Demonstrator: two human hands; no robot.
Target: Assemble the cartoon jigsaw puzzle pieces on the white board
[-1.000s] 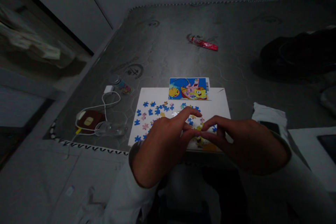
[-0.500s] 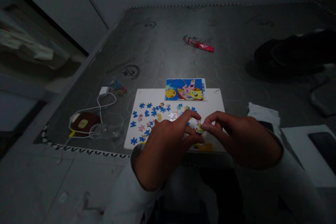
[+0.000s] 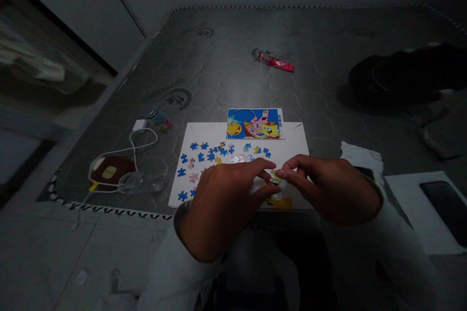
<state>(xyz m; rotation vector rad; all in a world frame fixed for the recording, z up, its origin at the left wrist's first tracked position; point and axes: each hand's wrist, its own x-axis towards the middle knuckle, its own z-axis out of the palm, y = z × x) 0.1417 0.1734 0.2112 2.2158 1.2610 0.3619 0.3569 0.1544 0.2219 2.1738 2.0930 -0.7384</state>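
A small yellow-and-white jigsaw puzzle piece is held up between both hands, over the white board. The thumb and fingers of my right hand pinch its right side. Curled around its left side is my left hand, with thumb and a fingertip at its edge and the index finger raised. Loose puzzle pieces, mostly blue with some pink, lie spread on the board's left half. Part of the board and some pieces are hidden under my left hand. A cartoon picture card rests on the board's far edge.
A clear bottle, a brown case with a white cable, and a printed cylinder lie to the left. Farther back is a red item. On the right are a white cloth, a white box and a dark bag.
The view has shifted slightly, moving the scene a little left in the picture. Both hands stay together at the puzzle piece, which now shows more of its yellow face.
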